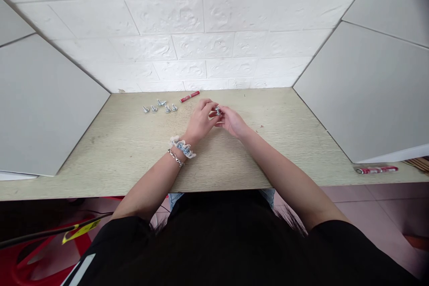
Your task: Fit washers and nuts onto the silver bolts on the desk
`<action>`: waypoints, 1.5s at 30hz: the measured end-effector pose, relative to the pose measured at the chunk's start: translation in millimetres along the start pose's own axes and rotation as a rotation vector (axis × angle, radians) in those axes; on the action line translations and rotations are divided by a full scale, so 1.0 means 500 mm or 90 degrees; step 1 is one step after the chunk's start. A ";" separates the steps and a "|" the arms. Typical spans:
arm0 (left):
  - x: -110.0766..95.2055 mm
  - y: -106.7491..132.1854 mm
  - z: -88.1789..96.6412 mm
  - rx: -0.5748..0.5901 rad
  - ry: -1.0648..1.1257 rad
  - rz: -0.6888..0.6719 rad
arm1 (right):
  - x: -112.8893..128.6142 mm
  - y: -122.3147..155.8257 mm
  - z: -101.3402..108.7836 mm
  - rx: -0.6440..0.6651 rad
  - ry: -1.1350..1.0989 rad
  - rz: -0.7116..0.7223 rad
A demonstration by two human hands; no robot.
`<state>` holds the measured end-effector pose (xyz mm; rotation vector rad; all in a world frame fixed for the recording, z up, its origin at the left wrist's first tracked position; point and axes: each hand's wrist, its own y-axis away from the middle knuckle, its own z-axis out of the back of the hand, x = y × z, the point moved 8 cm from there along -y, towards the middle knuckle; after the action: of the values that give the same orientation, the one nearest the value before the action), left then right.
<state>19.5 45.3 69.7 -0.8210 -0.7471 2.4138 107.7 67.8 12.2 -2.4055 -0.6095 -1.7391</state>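
Observation:
Between my two hands, over the middle of the table [214, 165], is a small silver bolt [217, 111] with a wider round part at its lower end. The fingers of my left hand [200, 119] close on it from the left; that wrist wears a scrunchie and a chain bracelet. From the other side, the fingertips of my right hand [233, 121] pinch it too. Some fingertips overlap, so the exact contact is partly hidden. To the left lie several similar silver bolts [168, 108], most of them standing on their wide ends.
A red tube-like stick [190, 96] lies near the white brick-pattern wall [187, 44]. Grey panels bound the table at left [43, 107] and right [365, 89]. Another red packet [377, 170] rests by the right front edge. A red stool [33, 254] stands below left.

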 end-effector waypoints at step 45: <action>0.013 0.000 -0.011 0.063 0.049 0.103 | -0.007 -0.002 0.008 -0.045 -0.086 -0.026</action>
<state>18.7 51.1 63.3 -0.9613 -0.5450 2.5210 110.0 69.0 7.3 -2.5929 -0.6268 -1.6508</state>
